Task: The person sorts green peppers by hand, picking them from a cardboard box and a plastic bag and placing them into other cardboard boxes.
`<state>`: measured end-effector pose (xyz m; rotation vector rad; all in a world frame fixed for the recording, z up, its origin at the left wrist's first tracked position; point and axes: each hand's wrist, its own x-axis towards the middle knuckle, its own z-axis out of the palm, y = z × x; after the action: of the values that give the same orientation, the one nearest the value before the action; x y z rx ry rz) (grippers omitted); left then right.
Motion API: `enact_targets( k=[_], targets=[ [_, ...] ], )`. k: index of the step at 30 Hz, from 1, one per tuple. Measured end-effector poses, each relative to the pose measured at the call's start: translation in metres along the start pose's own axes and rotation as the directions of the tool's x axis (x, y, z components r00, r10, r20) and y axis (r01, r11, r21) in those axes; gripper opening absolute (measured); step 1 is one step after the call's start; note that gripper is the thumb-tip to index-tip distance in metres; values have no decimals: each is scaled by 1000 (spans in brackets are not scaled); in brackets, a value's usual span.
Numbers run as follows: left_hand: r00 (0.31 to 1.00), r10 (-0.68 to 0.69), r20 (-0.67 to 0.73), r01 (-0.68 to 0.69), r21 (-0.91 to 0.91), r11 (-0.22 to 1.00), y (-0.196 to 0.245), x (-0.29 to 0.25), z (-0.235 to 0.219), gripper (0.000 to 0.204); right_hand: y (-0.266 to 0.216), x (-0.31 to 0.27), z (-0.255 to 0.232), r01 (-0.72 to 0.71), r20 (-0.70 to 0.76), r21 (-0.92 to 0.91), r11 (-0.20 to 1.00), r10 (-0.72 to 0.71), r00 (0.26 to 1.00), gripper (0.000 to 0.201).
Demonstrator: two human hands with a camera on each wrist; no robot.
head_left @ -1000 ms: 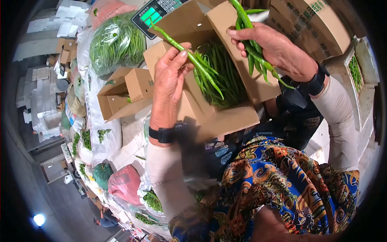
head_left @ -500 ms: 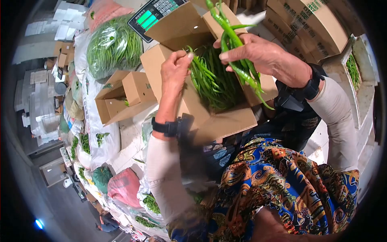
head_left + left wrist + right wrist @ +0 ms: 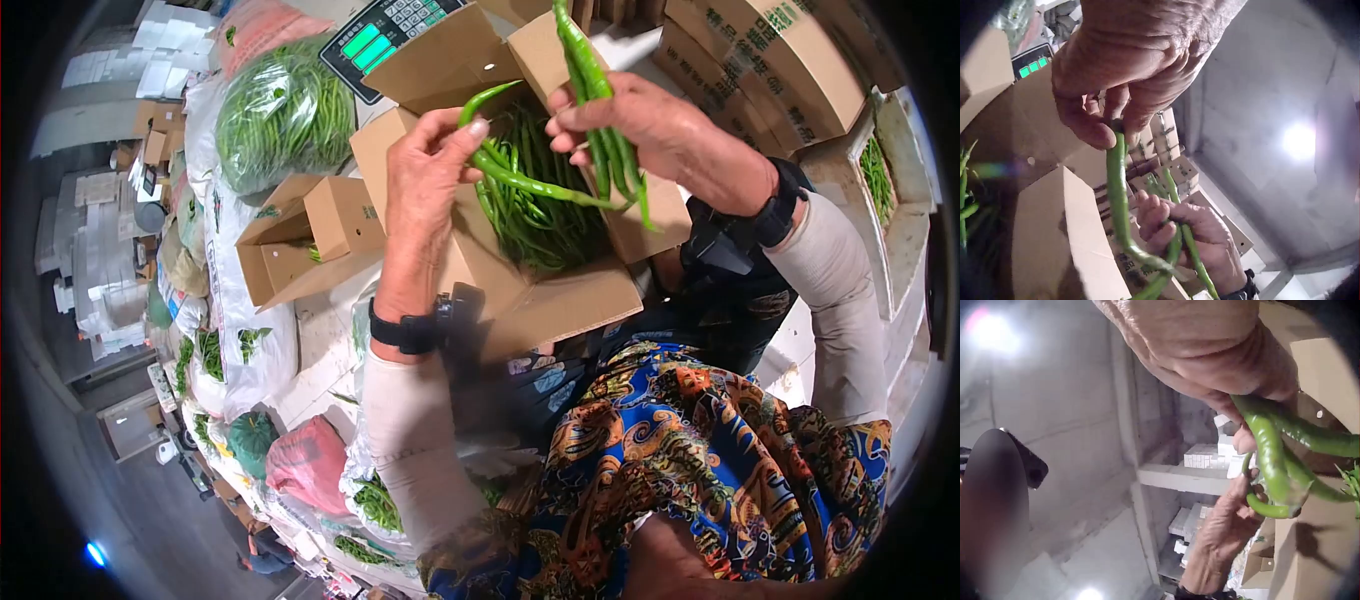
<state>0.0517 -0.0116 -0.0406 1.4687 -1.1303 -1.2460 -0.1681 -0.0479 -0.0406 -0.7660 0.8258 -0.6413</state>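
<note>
My left hand point(image 3: 425, 170) pinches one long green chili pepper point(image 3: 540, 186) between thumb and fingers, over the open cardboard box point(image 3: 545, 308). The pepper curves across toward the other hand, and its stem end hooks upward. To the right, my right hand point(image 3: 665, 140) grips a small bunch of green chili peppers point(image 3: 583, 62), which stick out above and below the fingers. Inside the box lies a heap of similar peppers point(image 3: 545, 235). In the left wrist view the pinched pepper point(image 3: 1117, 187) hangs from the fingertips, its lower end overlapping the bunch.
Behind the box stands a scale with a lit green display point(image 3: 368, 45). A clear bag of peppers point(image 3: 285, 115) and a smaller open box point(image 3: 285, 270) are on the left. Printed cartons point(image 3: 770, 65) are stacked at the right. Sacks, including a pink one point(image 3: 312, 460), line the lower left.
The left hand's earlier straight pepper left its fingers at the box's left side; the hand now holds a different, curved one. The right hand keeps its bunch, having shifted slightly left.
</note>
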Motion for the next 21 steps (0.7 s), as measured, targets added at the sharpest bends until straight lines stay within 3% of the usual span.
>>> enact_targets(
  k=[4, 8, 10, 14, 16, 21],
  targets=[
    [998, -54, -31, 54, 10, 998, -16, 8, -24, 22, -16, -1, -10, 64, -63, -27, 998, -66, 996, 38],
    [994, -77, -74, 88, 157, 984, -25, 13, -28, 23, -25, -6, -15, 116, 23, 34, 993, -117, 993, 36],
    [990, -110, -83, 125, 208, 970, -30, 16, -30, 26, -25, -6, -13, 155, 54, 55, 986, -158, 986, 26],
    [988, -108, -112, 134, 258, 957, -38, 28, -32, 29, -19, -6, -5, 118, 33, 21, 993, -118, 992, 35],
    [990, 9, -143, 19, 194, 981, -44, 36, -34, 32, -15, -3, -4, 81, 41, 57, 995, -83, 996, 34],
    [989, 70, -126, -58, 95, 994, -31, 28, -19, 29, -8, -3, 0, 53, 43, 12, 999, -53, 998, 34]
  ],
)
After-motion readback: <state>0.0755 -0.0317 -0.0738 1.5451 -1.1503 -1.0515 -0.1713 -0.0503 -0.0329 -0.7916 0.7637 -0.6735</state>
